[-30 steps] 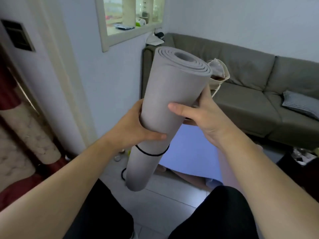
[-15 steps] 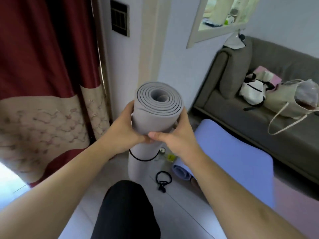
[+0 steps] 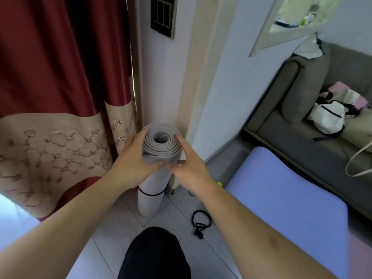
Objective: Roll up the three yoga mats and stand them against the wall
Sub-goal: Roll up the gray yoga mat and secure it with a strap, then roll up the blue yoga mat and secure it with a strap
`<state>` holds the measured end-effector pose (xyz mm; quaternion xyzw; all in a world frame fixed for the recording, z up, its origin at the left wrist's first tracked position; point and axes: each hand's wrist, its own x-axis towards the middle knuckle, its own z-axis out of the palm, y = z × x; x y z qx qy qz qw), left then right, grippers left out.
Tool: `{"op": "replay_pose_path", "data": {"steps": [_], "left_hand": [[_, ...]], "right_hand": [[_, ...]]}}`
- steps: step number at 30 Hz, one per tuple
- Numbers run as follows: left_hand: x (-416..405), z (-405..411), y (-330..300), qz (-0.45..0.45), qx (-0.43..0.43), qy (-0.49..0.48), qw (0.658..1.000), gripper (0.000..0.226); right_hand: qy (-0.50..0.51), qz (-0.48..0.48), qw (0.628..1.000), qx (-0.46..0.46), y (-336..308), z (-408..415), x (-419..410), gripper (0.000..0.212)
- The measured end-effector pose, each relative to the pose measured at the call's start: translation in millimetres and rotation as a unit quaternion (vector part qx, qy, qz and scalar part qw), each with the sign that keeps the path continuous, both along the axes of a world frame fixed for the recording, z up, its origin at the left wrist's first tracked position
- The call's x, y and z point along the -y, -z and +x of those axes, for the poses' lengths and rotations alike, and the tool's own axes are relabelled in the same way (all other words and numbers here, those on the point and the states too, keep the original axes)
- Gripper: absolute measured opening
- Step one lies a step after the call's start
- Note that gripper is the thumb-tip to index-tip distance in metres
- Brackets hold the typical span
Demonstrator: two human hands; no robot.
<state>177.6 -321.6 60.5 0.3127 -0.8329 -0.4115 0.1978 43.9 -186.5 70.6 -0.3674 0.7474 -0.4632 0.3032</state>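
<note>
A rolled grey yoga mat [image 3: 150,198] stands upright on the floor tiles beside the wall corner [image 3: 167,87], a black elastic band around its lower part. My left hand [image 3: 134,158] grips its top from the left. My right hand [image 3: 188,162] holds the top from the right, fingers on the roll's side. A blue yoga mat [image 3: 281,198] lies flat on the floor at the right. At the far right bottom a pink mat edge [image 3: 358,256] shows.
A red and beige curtain [image 3: 60,97] hangs at the left. A grey sofa [image 3: 302,137] with bags stands at the right. A loose black strap [image 3: 200,223] lies on the tiles near my knee [image 3: 155,254].
The grey roll went from held tilted in the air to standing on the floor near the wall corner. My view turned left toward the curtain.
</note>
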Motion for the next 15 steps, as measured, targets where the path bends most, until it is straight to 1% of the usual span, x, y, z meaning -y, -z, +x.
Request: {"op": "replay_pose_path", "data": {"steps": [5,7,10,12,15], "left_hand": [[-7,0,-6,0.003,0.020,-0.029,0.999,0.103],[-15,-1,-13,-0.002,0.041,-0.053,0.998,0.099],[-32,-2,-22,-0.032,0.086,-0.078,0.993,0.087],[-40,-5,-26,-0.057,0.103,-0.080,0.990,0.084],[-48,-11,-34,-0.086,0.109,-0.118,0.983,0.076]], "right_hand": [[0.004,0.015,1.000,0.007,5,-5,1,0.086],[0.006,0.022,1.000,0.003,7,-6,2,0.093],[0.006,0.022,1.000,-0.002,5,-3,1,0.101],[0.011,0.017,1.000,0.018,7,-2,-1,0.106],[0.024,0.017,0.999,0.034,6,-5,-16,0.106]]}}
